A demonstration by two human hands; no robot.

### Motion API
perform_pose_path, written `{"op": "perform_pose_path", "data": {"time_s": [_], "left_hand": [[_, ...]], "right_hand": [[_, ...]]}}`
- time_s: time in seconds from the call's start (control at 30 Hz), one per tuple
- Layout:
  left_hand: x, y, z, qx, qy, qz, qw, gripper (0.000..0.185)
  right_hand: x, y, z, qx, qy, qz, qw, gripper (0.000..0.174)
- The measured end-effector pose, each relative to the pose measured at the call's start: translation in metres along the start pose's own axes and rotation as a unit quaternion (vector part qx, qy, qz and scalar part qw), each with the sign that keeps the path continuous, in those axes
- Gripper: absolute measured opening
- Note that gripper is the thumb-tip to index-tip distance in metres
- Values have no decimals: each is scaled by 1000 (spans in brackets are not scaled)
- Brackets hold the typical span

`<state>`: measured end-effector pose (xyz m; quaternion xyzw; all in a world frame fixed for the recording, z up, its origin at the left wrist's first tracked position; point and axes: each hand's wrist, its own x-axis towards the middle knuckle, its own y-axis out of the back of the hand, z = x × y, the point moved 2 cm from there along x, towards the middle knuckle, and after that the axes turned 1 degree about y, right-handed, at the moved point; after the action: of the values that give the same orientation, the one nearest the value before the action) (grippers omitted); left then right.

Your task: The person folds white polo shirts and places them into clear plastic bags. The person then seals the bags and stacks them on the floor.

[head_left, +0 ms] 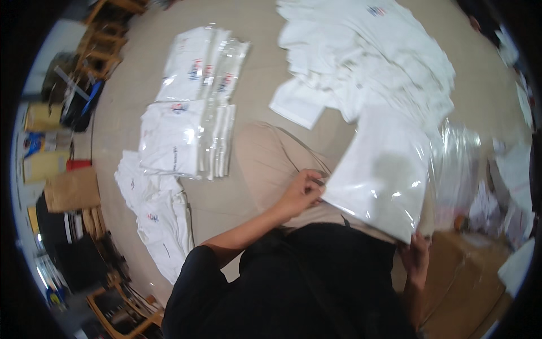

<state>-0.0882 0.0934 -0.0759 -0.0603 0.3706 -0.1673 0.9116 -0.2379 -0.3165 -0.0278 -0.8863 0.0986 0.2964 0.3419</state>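
Observation:
A folded white garment in a clear plastic bag (372, 169) lies tilted over my lap. My left hand (307, 188) pinches its near left corner. At the near right corner, my right hand (416, 250) grips the bag's edge, with its fingers partly hidden. Beyond the bag, a large heap of white shirts (364, 55) spreads over the floor, and one folded white piece (298, 101) sticks out at its left side. Flat clear plastic bags (455, 165) are to the right of the bagged garment.
Bagged white shirts with prints (171, 135) lie in overlapping rows on the left floor (211, 216). Loose printed shirts (159, 220) are nearer me. A brown cardboard box (461, 275) stands at my right. Wooden frames (101, 46) and a paper bag (72, 189) line the left side.

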Motion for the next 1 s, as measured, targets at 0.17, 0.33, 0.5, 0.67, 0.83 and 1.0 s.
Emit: {"op": "perform_pose_path", "data": {"time_s": [0.17,0.33,0.5,0.67,0.83,1.0], "left_hand": [[-9,-57,67,416,-399,-63,815,105],[-5,-111,75,436,-417,-115,789,108],[11,-70,85,282,-364,-19,887,83],[-44,9,151,-243,-42,50,968,46],[-92,106,172,-378,-198,128,896,51],[-136,148,216,-417,-493,299,702,49]], "right_hand": [[15,-60,-34,32,31,-85,995,37],[44,-126,-45,55,51,-132,988,41],[68,-128,-50,-30,107,-155,982,47],[82,-97,-44,-119,101,-146,977,49],[86,-85,-45,-137,113,-119,977,45],[88,-89,-53,-151,113,-117,975,41]]}}
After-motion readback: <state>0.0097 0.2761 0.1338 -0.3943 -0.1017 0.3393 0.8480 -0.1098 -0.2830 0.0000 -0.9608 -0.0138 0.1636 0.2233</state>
